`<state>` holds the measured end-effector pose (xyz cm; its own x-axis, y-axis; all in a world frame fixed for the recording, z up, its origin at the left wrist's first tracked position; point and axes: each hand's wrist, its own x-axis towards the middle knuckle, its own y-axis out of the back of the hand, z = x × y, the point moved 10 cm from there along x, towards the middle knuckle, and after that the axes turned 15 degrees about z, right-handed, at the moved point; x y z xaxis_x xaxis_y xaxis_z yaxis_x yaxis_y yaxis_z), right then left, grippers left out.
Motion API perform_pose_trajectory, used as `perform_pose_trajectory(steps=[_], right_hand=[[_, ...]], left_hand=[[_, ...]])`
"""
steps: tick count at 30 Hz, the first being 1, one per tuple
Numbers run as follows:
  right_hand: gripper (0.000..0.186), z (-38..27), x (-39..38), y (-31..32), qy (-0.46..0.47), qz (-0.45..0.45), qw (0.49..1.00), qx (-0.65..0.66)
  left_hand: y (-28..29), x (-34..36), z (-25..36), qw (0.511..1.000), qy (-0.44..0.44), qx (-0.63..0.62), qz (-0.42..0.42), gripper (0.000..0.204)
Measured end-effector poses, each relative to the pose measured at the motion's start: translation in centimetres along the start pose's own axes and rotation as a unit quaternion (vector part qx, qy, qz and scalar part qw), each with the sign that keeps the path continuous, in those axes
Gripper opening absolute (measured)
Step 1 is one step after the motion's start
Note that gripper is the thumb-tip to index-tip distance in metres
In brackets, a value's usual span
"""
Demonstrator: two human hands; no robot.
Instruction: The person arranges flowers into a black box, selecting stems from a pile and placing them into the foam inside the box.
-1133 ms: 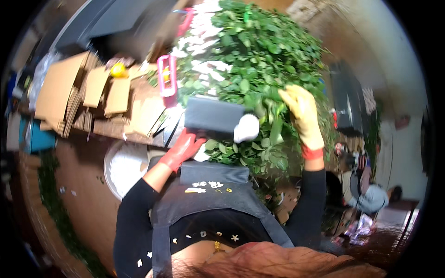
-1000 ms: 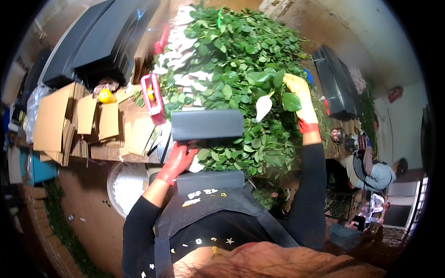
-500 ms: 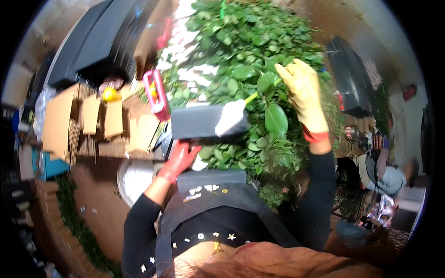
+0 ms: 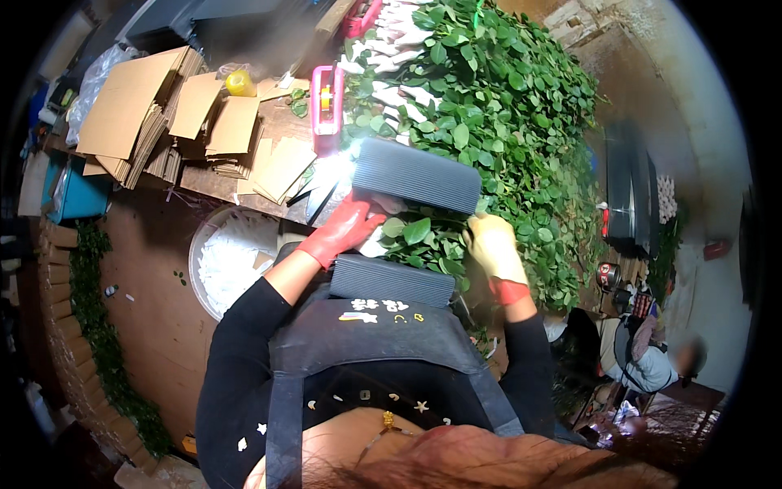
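Two dark grey corrugated sheets lie across in front of me: a farther sheet and a nearer sheet by my apron. Between them are leafy flower stems and a white-sleeved flower head, partly shaded under the farther sheet. My left hand, in a red glove, has its thumb and fingers around that flower head at the sheets' left end. My right hand, in a yellow glove with a red cuff, is closed at the right end, its fingertips on a leafy stem beside the farther sheet's corner; the grip is partly hidden.
A large heap of leafy stems, with white-sleeved heads along its left side, covers the table. A pink tape dispenser stands left of it. Stacked cardboard pieces are farther left; a white tub sits below. Someone is at right.
My right hand has come down and toward me from above the leaves, bringing the stem in between the sheets. The view has shifted, and my left hand stays by the sheets' left end.
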<state>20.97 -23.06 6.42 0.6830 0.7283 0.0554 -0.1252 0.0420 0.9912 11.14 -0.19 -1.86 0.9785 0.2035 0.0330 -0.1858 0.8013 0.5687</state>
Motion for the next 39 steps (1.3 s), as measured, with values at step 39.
perform_pose_trajectory(steps=[39], right_hand=[[0.027, -9.5, 5.2, -2.9, 0.004, 0.070, 0.990, 0.121]], left_hand=[[7.6, -3.4, -6.1, 0.926, 0.240, -0.184, 0.228, 0.024]])
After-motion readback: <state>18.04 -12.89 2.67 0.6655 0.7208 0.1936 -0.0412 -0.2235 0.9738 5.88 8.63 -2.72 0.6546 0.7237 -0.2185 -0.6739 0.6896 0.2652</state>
